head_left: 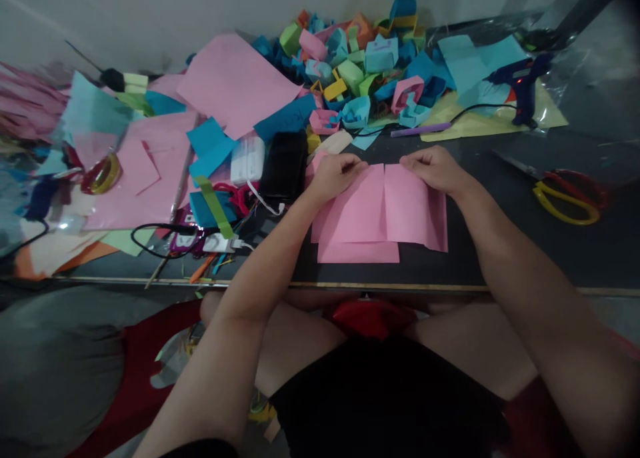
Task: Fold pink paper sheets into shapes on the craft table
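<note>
A pink paper sheet (380,211) lies on the dark table (500,245) in front of me, its two side flaps folded in to meet at a centre line. My left hand (334,175) presses the top left corner of the sheet with curled fingers. My right hand (436,169) pinches the top right flap near the centre line. Both hands are closed on the paper's upper edge.
A heap of folded coloured paper pieces (360,65) sits at the back. Loose pink sheets (235,81) and blue scraps cover the left. A blue glue gun (523,85) stands back right, red-and-yellow scissors (570,195) lie right, a black case (285,165) and cables lie left.
</note>
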### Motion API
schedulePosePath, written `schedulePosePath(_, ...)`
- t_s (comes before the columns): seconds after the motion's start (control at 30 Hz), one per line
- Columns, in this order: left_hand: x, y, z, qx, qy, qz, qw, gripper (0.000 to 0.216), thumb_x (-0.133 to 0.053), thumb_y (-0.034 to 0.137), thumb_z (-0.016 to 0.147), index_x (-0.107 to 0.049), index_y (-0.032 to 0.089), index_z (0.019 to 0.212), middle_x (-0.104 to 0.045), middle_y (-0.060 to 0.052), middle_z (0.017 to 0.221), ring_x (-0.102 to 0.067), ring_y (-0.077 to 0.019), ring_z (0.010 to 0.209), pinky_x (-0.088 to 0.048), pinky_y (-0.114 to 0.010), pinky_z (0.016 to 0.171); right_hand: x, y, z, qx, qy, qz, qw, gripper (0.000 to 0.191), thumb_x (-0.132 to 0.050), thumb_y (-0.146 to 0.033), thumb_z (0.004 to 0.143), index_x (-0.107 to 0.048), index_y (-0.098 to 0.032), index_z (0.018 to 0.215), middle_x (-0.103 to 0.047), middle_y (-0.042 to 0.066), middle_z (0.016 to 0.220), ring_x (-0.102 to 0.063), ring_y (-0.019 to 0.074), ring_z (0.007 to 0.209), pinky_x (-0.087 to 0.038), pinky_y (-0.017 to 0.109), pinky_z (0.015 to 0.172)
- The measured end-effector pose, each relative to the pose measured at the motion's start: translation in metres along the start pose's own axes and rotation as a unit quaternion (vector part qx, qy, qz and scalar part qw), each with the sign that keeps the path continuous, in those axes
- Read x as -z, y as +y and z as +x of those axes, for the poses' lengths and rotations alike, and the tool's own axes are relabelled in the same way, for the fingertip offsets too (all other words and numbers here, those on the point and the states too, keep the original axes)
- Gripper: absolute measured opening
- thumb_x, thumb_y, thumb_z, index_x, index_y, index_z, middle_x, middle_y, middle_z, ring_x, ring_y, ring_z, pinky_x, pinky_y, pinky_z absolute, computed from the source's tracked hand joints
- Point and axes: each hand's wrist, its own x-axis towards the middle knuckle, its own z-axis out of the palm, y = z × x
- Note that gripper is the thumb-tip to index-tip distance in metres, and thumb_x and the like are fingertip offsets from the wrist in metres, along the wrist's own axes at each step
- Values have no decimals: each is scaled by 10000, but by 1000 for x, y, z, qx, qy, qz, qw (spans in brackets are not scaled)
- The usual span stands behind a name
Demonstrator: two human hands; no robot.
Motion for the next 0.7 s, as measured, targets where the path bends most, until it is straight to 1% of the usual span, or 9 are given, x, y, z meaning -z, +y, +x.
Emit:
schedulePosePath(0.07,3,0,1,2,11,12,1000,300,-621,430,891,-659,194,709,-619,9,643,-493,-125,616,-380,-274,618,5,0,0,-8,-22,-5,1000,495,-812,-675,728,-646,-229,589,-490,-9,555,-504,178,655,-358,333,599)
schedulePosePath(0.17,7,-1,3,5,31,27,999,272,-631,414,888,-699,190,750,-663,-2,683,-530,-130,644,-399,-274,647,21,0,-2,-38,-84,-5,996,431,-897,-603,646,-709,-216,632,-572,-10,606,-507,154,633,-370,322,599)
schedulePosePath(0.27,14,-1,4,11,42,44,998,278,-651,431,874,-732,181,783,-664,-10,674,-537,-128,638,-387,-272,636,42,-4,-7,-110,-127,2,986,339,-956,-452,589,-772,-201,723,-684,10,714,-566,156,662,-404,317,619)
schedulePosePath(0.33,22,-2,4,20,40,52,998,287,-685,454,851,-749,180,795,-644,-6,642,-531,-127,623,-379,-269,620,53,-8,-11,-150,-123,-3,981,281,-954,-326,604,-794,-180,782,-728,33,789,-592,155,691,-432,321,659)
schedulePosePath(0.43,39,-4,2,35,6,46,998,298,-805,481,745,-761,191,799,-618,10,625,-549,-133,639,-405,-264,617,58,-14,-16,-175,-38,16,984,196,-907,-161,665,-785,-135,815,-741,69,818,-610,162,719,-459,335,706)
schedulePosePath(0.53,55,-10,1,67,-3,-19,998,375,-924,419,611,-763,202,871,-624,20,654,-593,-147,677,-468,-267,636,50,-14,-12,-172,79,133,973,119,-830,-94,754,-757,-136,839,-738,70,838,-624,164,733,-476,342,723)
schedulePosePath(0.6,59,-15,2,101,37,-105,989,477,-957,379,578,-754,207,974,-673,1,727,-630,-159,706,-512,-278,641,41,-6,-5,-157,152,187,958,64,-781,-117,820,-734,-158,834,-716,40,819,-605,148,724,-479,339,739)
schedulePosePath(0.63,59,-17,3,117,70,-151,979,513,-961,375,580,-743,210,1014,-705,-16,784,-652,-165,728,-537,-286,650,37,0,-1,-149,192,187,952,67,-761,-150,851,-717,-169,805,-689,22,777,-585,143,709,-474,339,739)
schedulePosePath(0.7,55,-22,6,143,139,-218,955,499,-945,404,626,-720,212,1028,-748,-51,901,-691,-179,785,-584,-309,694,28,13,8,-104,253,129,953,194,-745,-248,887,-665,-197,718,-585,-16,671,-516,140,666,-427,329,693)
